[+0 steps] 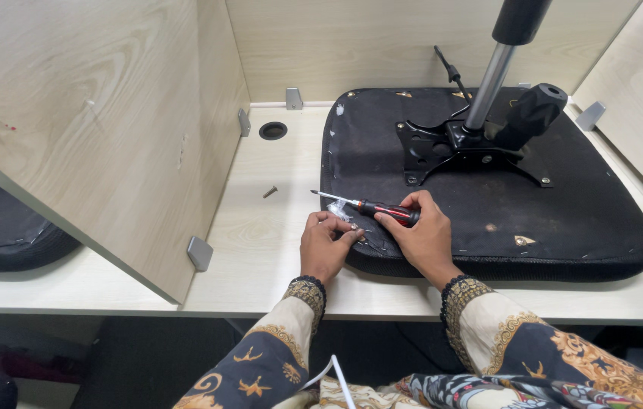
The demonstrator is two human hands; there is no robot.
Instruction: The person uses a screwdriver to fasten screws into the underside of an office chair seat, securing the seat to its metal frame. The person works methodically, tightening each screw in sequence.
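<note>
Your right hand [423,238] grips a screwdriver [367,207] at the seat cushion's [564,220] front-left corner; your left hand [325,246] pinches a small plastic bag [339,210] beside it on the bench [261,235].

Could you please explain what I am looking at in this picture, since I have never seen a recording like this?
There is one picture, taken by a camera worn on a person's head, looking down at that person's own two bare hands on a pale wooden desk. An upturned black chair seat lies on it, its metal mechanism and gas cylinder pointing up. The right hand holds a red-and-black screwdriver. The left hand pinches a small clear plastic bag at the seat's front edge; what it contains is too small to tell. One loose screw lies on the desk, near a round cable hole.
</note>
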